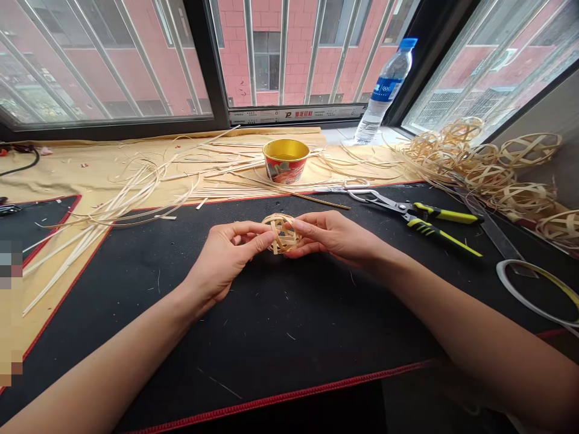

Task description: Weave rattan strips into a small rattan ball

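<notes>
A small woven bamboo ball (284, 232) with open gaps between its strips is held above the black mat (271, 337). My left hand (237, 250) pinches its left side between thumb and fingers. On the right side, the thumb of my right hand (332, 235) presses near the top while its fingers support it from beneath. Parts of the ball are covered by my fingertips. Beyond the hands stands a red paper tub (286, 161) with a golden inside.
Loose bamboo strips (131, 199) lie left and behind. Yellow-black pliers (407, 208), scissors (355, 188), a steel ruler (493, 232) and a white ring-shaped object (504, 283) are to the right. Several woven balls (511, 175) pile by the wall. A water bottle (384, 93) leans by the window.
</notes>
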Demonstrator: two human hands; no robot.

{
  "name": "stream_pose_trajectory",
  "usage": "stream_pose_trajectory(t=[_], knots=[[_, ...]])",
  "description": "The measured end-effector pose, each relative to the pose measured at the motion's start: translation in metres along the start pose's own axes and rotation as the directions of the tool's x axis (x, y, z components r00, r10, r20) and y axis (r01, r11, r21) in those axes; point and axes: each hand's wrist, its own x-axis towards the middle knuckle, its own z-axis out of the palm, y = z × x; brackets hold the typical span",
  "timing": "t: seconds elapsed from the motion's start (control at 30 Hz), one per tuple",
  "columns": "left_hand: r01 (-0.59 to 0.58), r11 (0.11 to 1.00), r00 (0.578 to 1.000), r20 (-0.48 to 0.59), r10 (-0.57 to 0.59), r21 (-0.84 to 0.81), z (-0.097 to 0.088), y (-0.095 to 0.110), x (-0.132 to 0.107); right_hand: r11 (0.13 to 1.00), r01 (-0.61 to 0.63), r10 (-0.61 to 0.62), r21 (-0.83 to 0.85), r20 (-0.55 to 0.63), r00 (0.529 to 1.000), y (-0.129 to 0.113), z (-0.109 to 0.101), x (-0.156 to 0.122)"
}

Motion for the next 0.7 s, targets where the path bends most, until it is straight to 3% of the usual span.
stream_pose_trajectory(t=[0.17,0.33,0.47,0.53,0.57,0.63,0.7], knots=[[-0.163,0.969,0.983,-0.054,0.176,0.183,0.000,-0.003,0.000,1.000,0.009,-0.010,-0.010,-0.054,0.998,-0.003,0.004,-0.002],[-0.215,0.970,0.976,0.070,0.208,0.111,-0.001,-0.005,0.002,0.997,0.007,-0.014,-0.075,-0.093,0.996,-0.002,0.003,0.000],[-0.192,0.980,0.981,0.037,0.191,0.052,-0.001,-0.005,0.002,0.973,0.031,-0.070,-0.227,-0.164,0.984,0.001,0.001,0.000],[-0.161,0.987,0.987,0.020,0.160,0.026,-0.001,-0.005,0.002,0.912,0.153,-0.255,-0.380,-0.234,0.938,0.002,0.001,-0.002],[-0.155,0.988,0.988,0.014,0.154,0.025,-0.001,-0.005,0.002,0.854,0.246,-0.384,-0.458,-0.236,0.893,0.001,0.001,-0.004],[-0.156,0.987,0.988,-0.006,0.157,0.041,-0.001,-0.004,0.001,0.696,0.440,-0.614,-0.567,-0.152,0.774,0.001,0.002,-0.008],[-0.155,0.986,0.987,-0.039,0.158,0.061,-0.001,-0.003,0.000,0.554,0.566,-0.729,-0.611,-0.028,0.684,0.000,0.003,-0.010]])
